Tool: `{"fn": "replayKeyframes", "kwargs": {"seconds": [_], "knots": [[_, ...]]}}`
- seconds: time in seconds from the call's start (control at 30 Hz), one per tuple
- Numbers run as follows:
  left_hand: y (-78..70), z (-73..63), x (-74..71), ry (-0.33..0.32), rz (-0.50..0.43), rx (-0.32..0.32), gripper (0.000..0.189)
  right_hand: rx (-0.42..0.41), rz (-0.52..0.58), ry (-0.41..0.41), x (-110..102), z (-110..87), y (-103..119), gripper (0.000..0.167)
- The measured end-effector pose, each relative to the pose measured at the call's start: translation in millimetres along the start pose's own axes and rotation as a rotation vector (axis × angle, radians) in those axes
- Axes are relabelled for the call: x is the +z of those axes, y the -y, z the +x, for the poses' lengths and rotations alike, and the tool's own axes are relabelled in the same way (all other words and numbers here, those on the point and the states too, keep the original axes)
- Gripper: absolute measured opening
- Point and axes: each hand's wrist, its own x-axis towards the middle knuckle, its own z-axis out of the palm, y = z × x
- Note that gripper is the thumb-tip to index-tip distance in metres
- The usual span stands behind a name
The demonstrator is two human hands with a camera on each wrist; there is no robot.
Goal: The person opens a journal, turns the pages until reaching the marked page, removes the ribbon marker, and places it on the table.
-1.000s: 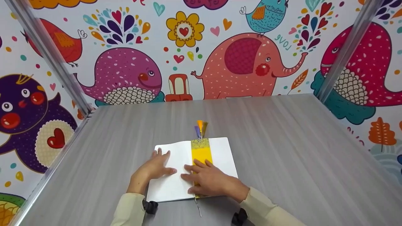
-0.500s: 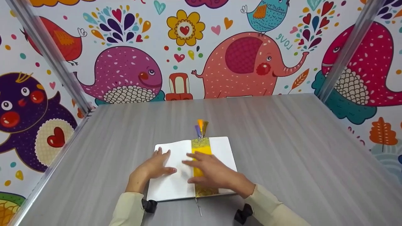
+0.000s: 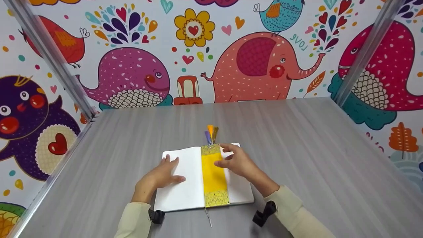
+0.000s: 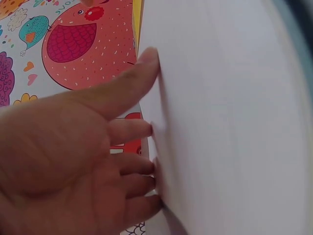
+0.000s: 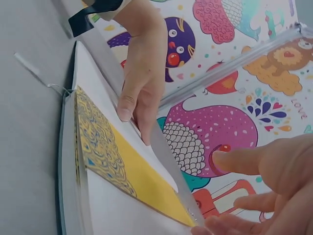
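An open notebook (image 3: 185, 195) with blank white pages lies on the table. Down its middle, on the right page beside the fold, lies a yellow bookmark (image 3: 214, 173) with patterned ends. Tassels (image 3: 211, 132) in orange, purple and gold stick out past the notebook's far edge. My left hand (image 3: 162, 175) presses the left page with spread fingers; its fingertips meet the paper in the left wrist view. Over the bookmark's upper right edge is my right hand (image 3: 239, 162), thumb and fingers apart. In the right wrist view, its lowest fingertips come right at the bookmark's edge (image 5: 146, 183).
A thin ribbon (image 3: 208, 218) hangs from the notebook's near edge onto the grey table (image 3: 297, 148). Cartoon-printed walls (image 3: 257, 72) with metal corner posts (image 3: 366, 56) enclose the table at the back and sides. Dark wrist straps sit on both sleeves.
My right hand has lifted off the bookmark's middle and moved up and right to its far end, uncovering the yellow strip. My left hand stays on the left page.
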Motion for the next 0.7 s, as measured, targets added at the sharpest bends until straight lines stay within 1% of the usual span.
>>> {"fn": "replayKeyframes", "kwargs": {"seconds": [0.17,0.3,0.47,0.7], "knots": [[1.4,0.4,0.1,0.004,-0.003,0.022,0.085,0.132,0.033,0.007,1.7,3.8,-3.6,0.081],[0.9,0.2,-0.3,0.010,0.001,0.021,0.085,0.201,0.036,0.015,4.3,4.4,-5.2,0.086],[-1.0,-0.1,-1.1,0.010,0.006,0.020,0.085,0.228,0.051,0.020,10.4,4.9,-9.6,0.086],[-0.6,-1.2,-2.0,0.020,-0.006,0.017,0.086,0.212,0.018,-0.016,19.6,4.7,-10.9,0.087]]}}
